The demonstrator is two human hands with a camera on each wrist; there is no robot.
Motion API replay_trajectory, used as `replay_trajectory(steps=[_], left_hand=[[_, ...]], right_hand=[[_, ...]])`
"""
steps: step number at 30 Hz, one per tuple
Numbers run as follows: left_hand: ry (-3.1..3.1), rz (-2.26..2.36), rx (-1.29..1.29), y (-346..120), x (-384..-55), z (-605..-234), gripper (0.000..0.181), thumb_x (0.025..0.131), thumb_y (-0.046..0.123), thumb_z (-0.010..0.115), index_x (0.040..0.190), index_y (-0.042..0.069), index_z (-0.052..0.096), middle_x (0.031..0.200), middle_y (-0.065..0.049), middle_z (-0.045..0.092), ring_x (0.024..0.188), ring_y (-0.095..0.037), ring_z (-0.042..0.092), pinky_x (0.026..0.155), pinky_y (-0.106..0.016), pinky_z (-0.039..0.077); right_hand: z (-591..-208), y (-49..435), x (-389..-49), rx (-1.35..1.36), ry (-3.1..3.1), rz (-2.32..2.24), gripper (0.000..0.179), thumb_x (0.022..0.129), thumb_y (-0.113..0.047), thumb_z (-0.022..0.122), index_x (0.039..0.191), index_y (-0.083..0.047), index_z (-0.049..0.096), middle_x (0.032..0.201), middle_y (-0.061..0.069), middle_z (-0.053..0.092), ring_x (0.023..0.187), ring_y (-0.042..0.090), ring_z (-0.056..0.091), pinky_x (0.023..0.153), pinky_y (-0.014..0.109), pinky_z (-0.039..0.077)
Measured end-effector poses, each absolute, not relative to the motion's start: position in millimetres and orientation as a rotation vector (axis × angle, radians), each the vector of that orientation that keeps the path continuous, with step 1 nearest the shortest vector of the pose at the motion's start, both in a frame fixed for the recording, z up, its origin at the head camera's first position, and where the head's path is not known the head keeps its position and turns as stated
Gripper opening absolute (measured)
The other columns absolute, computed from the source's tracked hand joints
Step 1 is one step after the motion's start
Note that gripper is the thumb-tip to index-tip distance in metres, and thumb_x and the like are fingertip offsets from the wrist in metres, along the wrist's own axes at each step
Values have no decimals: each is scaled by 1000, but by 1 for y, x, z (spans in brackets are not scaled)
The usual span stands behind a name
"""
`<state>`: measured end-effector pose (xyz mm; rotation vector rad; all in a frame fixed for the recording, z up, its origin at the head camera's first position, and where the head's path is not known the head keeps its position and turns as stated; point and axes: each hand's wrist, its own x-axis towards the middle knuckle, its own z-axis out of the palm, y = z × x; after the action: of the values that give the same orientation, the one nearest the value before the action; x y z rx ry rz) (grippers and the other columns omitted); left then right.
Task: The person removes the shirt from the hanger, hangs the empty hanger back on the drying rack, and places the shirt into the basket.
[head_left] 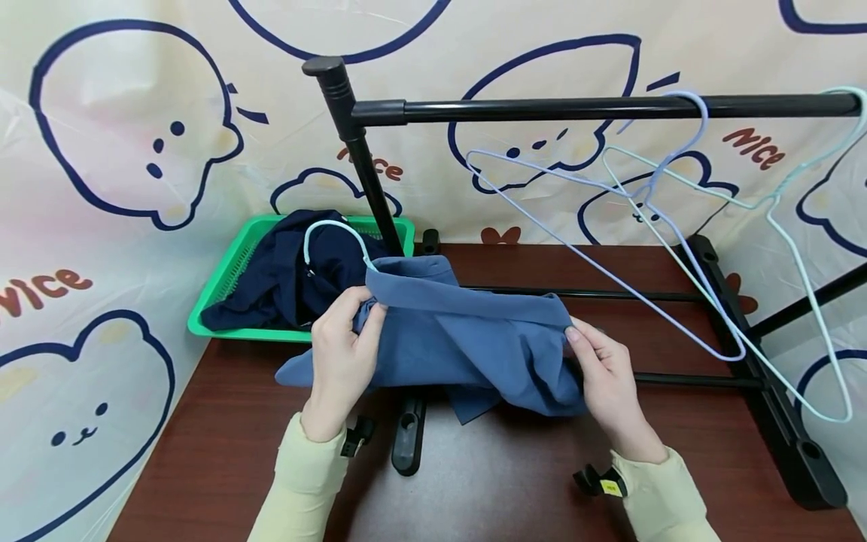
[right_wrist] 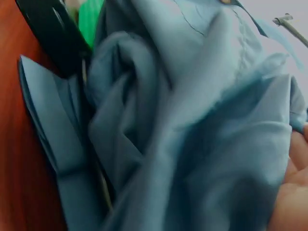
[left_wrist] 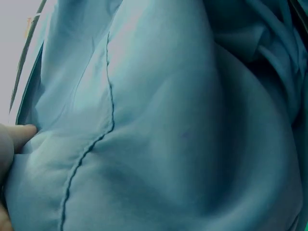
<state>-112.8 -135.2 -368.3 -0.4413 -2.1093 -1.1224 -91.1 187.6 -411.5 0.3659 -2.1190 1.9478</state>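
A blue cloth garment [head_left: 467,339] with a wide folded band along its upper edge is stretched between my two hands. Near the band's left end, my left hand [head_left: 342,346] pinches the cloth between thumb and fingers. The right hand [head_left: 606,384] grips the band's other end. A pale blue hanger hook [head_left: 334,223] sticks up beside the left fingers; the rest of that hanger is hidden by the cloth. Seamed blue fabric [left_wrist: 159,134] fills most of the left wrist view. Loose folds [right_wrist: 163,144] hang beside the fingers in the right wrist view.
Behind the left hand, a green basket [head_left: 226,282] holds dark navy clothing [head_left: 267,282]. A black rack bar [head_left: 515,111] crosses above, carrying a lavender hanger [head_left: 653,184] and a pale green hanger [head_left: 772,199]. The rack's black foot [head_left: 409,440] rests on the brown table [head_left: 501,482].
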Motion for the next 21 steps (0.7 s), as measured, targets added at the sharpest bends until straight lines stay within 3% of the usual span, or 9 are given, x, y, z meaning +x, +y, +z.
replay_trajectory(steps=[2, 4, 7, 11, 15, 18, 20, 21], left_hand=[[-2096, -1131, -442, -135, -113, -369, 8, 92, 7, 59, 95, 8, 65, 80, 2, 57, 61, -10, 44, 54, -23, 33], [-2091, -1136, -442, -135, -113, -369, 8, 92, 7, 59, 96, 8, 65, 83, 2, 59, 62, -10, 45, 55, -23, 34], [-2097, -1142, -439, -134, -113, -370, 8, 92, 7, 58, 97, 8, 65, 85, 2, 59, 63, -10, 46, 55, -24, 35], [-2117, -1146, -441, -133, -113, -372, 8, 92, 9, 59, 97, 8, 64, 85, 2, 59, 64, -10, 47, 54, -25, 36], [-2113, -1167, -462, -129, -114, -373, 10, 93, 10, 58, 100, 8, 65, 90, 2, 61, 68, -10, 49, 57, -26, 38], [-2097, -1203, -493, -124, -116, -373, 11, 93, 9, 57, 100, 9, 65, 90, 3, 61, 69, -10, 50, 60, -25, 38], [-2081, -1231, -526, -117, -116, -374, 11, 93, 10, 56, 99, 10, 65, 90, 3, 61, 71, -10, 51, 62, -25, 40], [-2074, -1248, -549, -113, -116, -374, 11, 94, 10, 56, 99, 10, 65, 91, 4, 61, 72, -10, 52, 63, -25, 41]], right_hand=[[-414, 183, -90, 378, -1994, 2145, 31, 101, -11, 42, 122, 5, 58, 89, 12, 62, 79, 19, 58, 73, 24, 47], [-416, 179, -90, 380, -1848, 2341, 28, 101, -13, 40, 113, 5, 59, 75, 12, 49, 69, 21, 48, 64, 25, 43], [-421, 172, -91, 427, -1585, 2613, 25, 103, -13, 35, 100, 3, 55, 73, 11, 33, 66, 20, 37, 62, 28, 35], [-427, 166, -94, 541, -1246, 2908, 28, 105, -12, 24, 113, 3, 46, 87, 9, 47, 86, 18, 49, 77, 28, 38], [-431, 160, -95, 503, -1129, 3046, 27, 105, -15, 25, 124, -3, 40, 100, 6, 53, 103, 16, 50, 91, 29, 36], [-433, 151, -91, 281, -1227, 3049, 12, 104, -12, 31, 103, -9, 43, 85, 1, 50, 87, 13, 51, 83, 27, 38], [-435, 139, -86, 129, -1414, 3003, 17, 100, -6, 36, 84, -11, 41, 73, -1, 44, 72, 12, 46, 73, 27, 39], [-438, 131, -83, 87, -1509, 2996, 17, 99, -5, 38, 83, -11, 41, 73, -2, 43, 71, 12, 44, 72, 27, 38]])
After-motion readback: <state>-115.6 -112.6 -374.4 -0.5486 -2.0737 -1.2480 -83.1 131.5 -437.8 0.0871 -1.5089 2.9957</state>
